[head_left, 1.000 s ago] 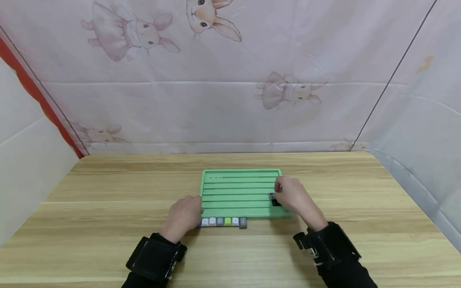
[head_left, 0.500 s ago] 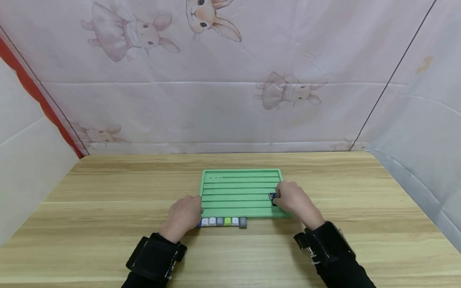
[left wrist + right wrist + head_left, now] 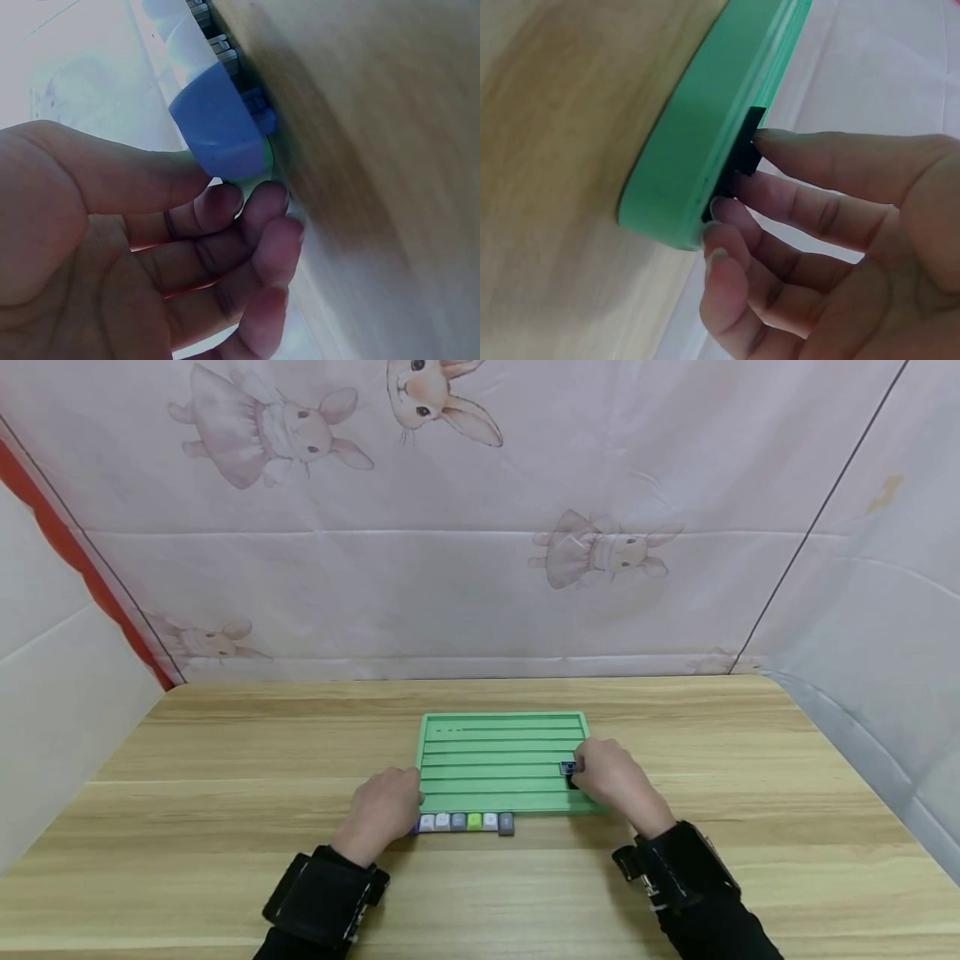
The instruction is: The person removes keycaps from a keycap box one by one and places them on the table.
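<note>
A green ridged tray (image 3: 491,758) lies on the table. At its front left corner my left hand (image 3: 381,810) grips the tray's edge with curled fingers, its thumb close to a blue keycap (image 3: 217,127). My right hand (image 3: 617,779) is over the tray's right side, where its thumb and index finger pinch a black keycap (image 3: 746,150) in the right wrist view. A dark keycap with pale markings (image 3: 567,768) sits in the groove just behind, partly beside the fingers. The right fingers hide much of the black keycap.
Along the tray's front edge runs a row of white, grey and lime keycaps (image 3: 458,822), with a taller grey keycap (image 3: 506,824) at its right end. A rabbit-print cloth (image 3: 375,602) hangs behind the wooden table (image 3: 247,760).
My right hand has come down slightly and nearer over the tray's right side, its fingers now at the black keycap. The left hand, tray and front row stay put.
</note>
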